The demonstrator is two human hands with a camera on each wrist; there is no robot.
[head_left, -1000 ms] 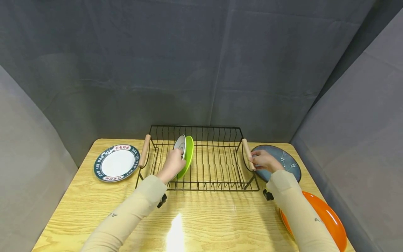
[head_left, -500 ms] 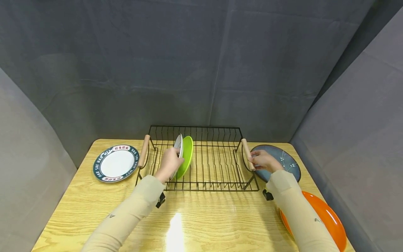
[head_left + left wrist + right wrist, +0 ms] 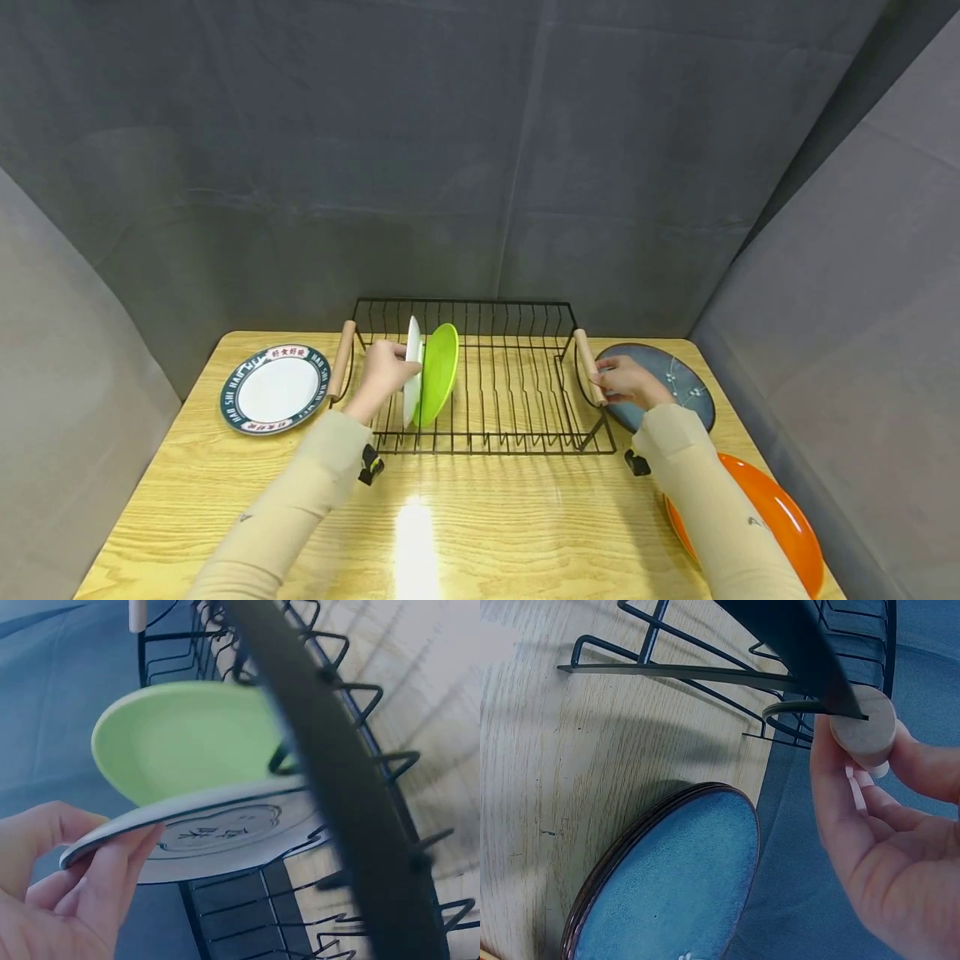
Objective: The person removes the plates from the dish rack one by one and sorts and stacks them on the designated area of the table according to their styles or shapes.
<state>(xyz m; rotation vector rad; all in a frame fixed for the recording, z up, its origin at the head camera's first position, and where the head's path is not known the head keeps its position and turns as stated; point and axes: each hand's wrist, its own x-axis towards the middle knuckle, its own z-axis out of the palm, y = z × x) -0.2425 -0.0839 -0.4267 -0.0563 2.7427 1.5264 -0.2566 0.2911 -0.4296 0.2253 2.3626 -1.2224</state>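
Note:
My left hand pinches the rim of a white plate that stands on edge in the left part of a black wire dish rack. In the left wrist view the thumb and fingers clasp the rim of this plate, whose underside bears a dark printed mark. Just right of it a green plate leans in the slots, tilted. My right hand grips the wooden handle at the rack's right end; the right wrist view shows fingers and thumb around the handle's round end.
A white plate with a dark patterned rim lies left of the rack. To the right lie a blue-grey plate and, nearer, an orange plate, partly under the right sleeve. Grey curtains enclose the wooden table.
My left hand has moved left with the white plate, which now stands more upright and slightly apart from the green plate at the top. The right hand keeps its grip on the handle.

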